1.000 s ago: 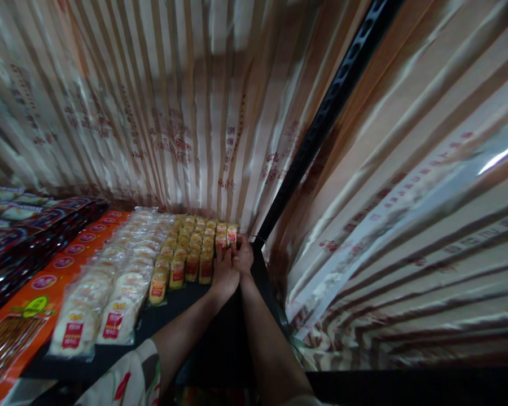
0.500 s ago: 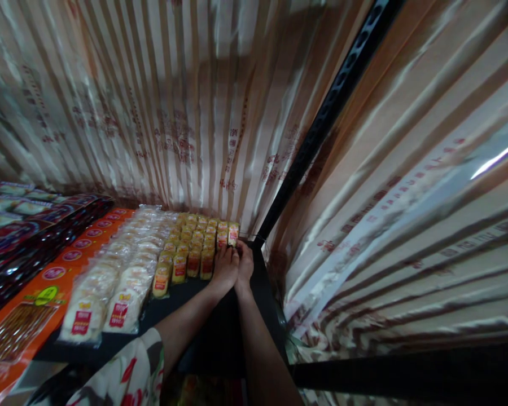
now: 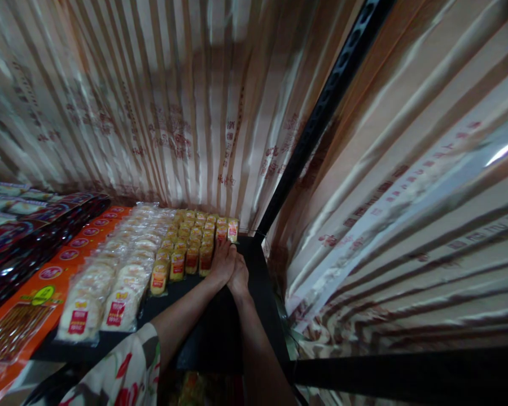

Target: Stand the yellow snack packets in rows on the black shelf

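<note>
My left hand (image 3: pixel 222 264) reaches to the right end of several rows of small yellow snack packs (image 3: pixel 177 265) with red labels. Its fingers lie close together against the front of a pack (image 3: pixel 220 232) near that end. Pressed against its side is my right hand (image 3: pixel 239 275), with fingers bent inward. Whatever lies between the two hands is hidden by them. A pack with a pale red label (image 3: pixel 232 230) stands just beyond the fingertips, at the row's far right.
The packs stand on a black shelf (image 3: pixel 211 321). To their left are rows of clear-wrapped white rounds (image 3: pixel 125 293), orange packets (image 3: pixel 46 293) and dark shiny packets (image 3: pixel 29 242). A black slotted post (image 3: pixel 317 124) rises at the right corner. Printed plastic sheeting (image 3: pixel 186 101) hangs behind.
My hands have drawn slightly closer together, the right one shifting left and down against the left. The whole view has tilted a little. The packs stand as before.
</note>
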The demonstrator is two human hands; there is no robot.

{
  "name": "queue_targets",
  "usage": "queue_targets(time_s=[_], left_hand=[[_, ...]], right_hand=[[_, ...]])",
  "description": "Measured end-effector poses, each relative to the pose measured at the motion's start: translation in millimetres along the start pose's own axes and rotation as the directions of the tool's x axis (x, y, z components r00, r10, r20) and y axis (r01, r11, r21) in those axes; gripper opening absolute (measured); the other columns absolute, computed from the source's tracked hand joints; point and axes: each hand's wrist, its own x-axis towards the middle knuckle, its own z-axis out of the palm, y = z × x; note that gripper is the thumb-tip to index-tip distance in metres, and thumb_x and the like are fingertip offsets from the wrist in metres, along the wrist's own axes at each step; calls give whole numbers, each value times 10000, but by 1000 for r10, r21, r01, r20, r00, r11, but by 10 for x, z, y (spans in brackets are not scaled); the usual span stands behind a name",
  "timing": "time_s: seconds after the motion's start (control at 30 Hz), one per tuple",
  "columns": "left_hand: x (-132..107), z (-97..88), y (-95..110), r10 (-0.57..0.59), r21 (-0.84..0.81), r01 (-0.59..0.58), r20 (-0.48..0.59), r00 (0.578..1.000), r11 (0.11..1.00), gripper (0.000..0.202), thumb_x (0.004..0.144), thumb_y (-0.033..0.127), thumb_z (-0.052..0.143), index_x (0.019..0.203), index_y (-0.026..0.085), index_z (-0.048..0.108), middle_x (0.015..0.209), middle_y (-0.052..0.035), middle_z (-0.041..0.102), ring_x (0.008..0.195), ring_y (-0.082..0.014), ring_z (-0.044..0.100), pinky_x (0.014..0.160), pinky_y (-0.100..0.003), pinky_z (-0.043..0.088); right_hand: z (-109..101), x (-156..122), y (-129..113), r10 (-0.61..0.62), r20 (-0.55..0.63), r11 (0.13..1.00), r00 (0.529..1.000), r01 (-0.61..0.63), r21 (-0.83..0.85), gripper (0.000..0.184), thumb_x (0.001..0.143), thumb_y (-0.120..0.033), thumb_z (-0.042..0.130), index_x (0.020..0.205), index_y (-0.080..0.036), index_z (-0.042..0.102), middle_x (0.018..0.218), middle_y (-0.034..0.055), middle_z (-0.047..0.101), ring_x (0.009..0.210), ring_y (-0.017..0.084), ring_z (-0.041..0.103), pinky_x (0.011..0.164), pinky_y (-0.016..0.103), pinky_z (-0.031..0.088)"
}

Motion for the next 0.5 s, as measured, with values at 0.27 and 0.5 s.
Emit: queue_targets(time_s=[0.27, 0.5], left_hand=[[-111, -53, 16, 126, 139, -130, 40, 991, 982, 395, 866, 220, 313, 1187, 117, 519, 1317, -114, 484, 1340, -184, 254, 1131, -388, 163], [-609, -204, 65, 97, 167, -115, 111, 989, 979, 444, 868, 224, 325, 1267, 65, 436, 1361, -165, 421, 1292, -213, 345, 1091, -369, 259]], right_hand=[[120, -10, 113, -32, -118, 998, 993, 37, 48, 293, 818, -168, 392, 993, -135, 624, 978, 112, 653, 998, 209, 556, 897, 338, 429], [-152, -101, -4, -22, -120, 967, 993, 51, 250, 398, 757, -164, 358, 1070, -126, 601, 1103, 119, 607, 1027, 188, 545, 923, 346, 418]])
